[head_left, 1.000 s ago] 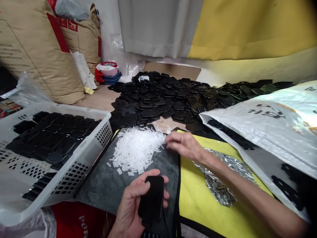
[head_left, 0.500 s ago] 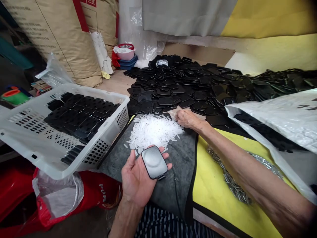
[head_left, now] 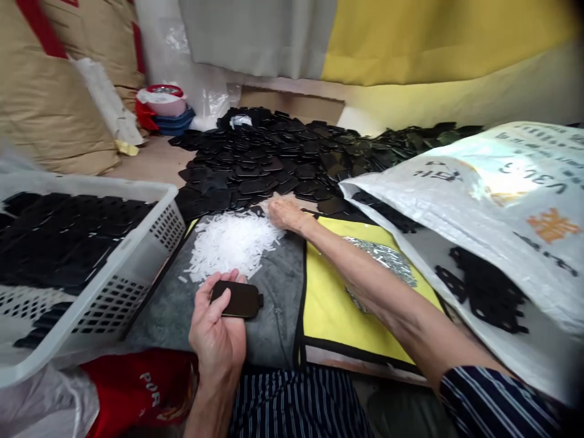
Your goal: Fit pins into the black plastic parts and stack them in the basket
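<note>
In my left hand (head_left: 218,322) is a dark rounded rectangular piece (head_left: 238,298) with a small tab on its right end; the thumb presses on its face. My right hand (head_left: 283,212) is at the right edge of a pile of small white strips (head_left: 232,243), in front of the heap of flat black pieces (head_left: 269,155). Its fingers are curled, and what they hold, if anything, is hidden. The white strips lie on a grey cloth (head_left: 278,292). Silver metal pins (head_left: 387,261) lie on a yellow cloth (head_left: 328,304), partly under my right forearm.
A white basket (head_left: 137,243) with rows of black pieces stands at the left. An open white sack (head_left: 438,176) holding black parts lies at the right. Brown sacks (head_left: 55,115) and a pink tub (head_left: 165,104) are at the back left.
My left hand has closed its fingers and thumb on the piece, which now shows a dark face instead of the pale one. The view has swung right, showing more of the white sack.
</note>
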`<action>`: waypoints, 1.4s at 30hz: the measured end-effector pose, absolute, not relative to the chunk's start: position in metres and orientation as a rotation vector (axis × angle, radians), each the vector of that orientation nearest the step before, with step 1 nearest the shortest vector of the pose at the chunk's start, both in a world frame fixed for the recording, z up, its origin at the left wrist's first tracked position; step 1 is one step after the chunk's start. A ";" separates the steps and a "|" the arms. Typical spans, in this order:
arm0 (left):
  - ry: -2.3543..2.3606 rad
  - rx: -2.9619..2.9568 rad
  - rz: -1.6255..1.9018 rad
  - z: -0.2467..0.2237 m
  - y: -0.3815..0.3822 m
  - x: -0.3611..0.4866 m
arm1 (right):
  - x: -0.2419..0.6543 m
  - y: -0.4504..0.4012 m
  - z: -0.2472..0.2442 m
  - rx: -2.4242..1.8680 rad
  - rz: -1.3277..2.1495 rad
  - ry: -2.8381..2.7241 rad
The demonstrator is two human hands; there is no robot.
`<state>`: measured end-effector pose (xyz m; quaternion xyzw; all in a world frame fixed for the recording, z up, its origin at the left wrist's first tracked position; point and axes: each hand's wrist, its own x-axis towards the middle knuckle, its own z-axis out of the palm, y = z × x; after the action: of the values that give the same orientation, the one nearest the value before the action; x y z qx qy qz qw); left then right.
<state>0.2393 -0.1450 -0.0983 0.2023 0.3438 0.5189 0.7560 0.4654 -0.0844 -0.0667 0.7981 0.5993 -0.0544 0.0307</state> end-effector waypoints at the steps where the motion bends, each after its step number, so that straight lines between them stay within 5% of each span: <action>1: 0.771 0.525 1.166 -0.102 -0.149 0.241 | 0.467 -0.088 -0.067 2.521 -0.127 1.859; 8: 0.981 1.350 0.997 -0.108 -0.163 0.220 | 0.471 -0.135 -0.053 2.957 -0.078 1.973; 16: 1.031 2.029 0.552 -0.094 -0.144 0.206 | 0.400 -0.258 -0.071 3.137 -1.684 1.978; 22: 1.266 2.262 0.169 -0.074 -0.136 0.204 | 0.366 -0.275 -0.095 3.395 -2.160 1.336; 26: 0.976 1.723 -0.025 -0.074 -0.135 0.197 | 0.353 -0.277 -0.091 3.442 -2.174 1.312; 32: 0.632 0.674 0.405 -0.084 -0.159 0.213 | 0.342 -0.269 -0.065 3.530 -1.953 1.840; 42: 0.412 0.703 0.330 -0.083 -0.176 0.232 | 0.348 -0.251 -0.053 3.771 -1.660 1.617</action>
<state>0.2323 -0.1761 -0.0831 0.3404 0.1997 0.1598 0.9048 0.3482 -0.2507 -0.0527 0.6823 0.2926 -0.3004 -0.5988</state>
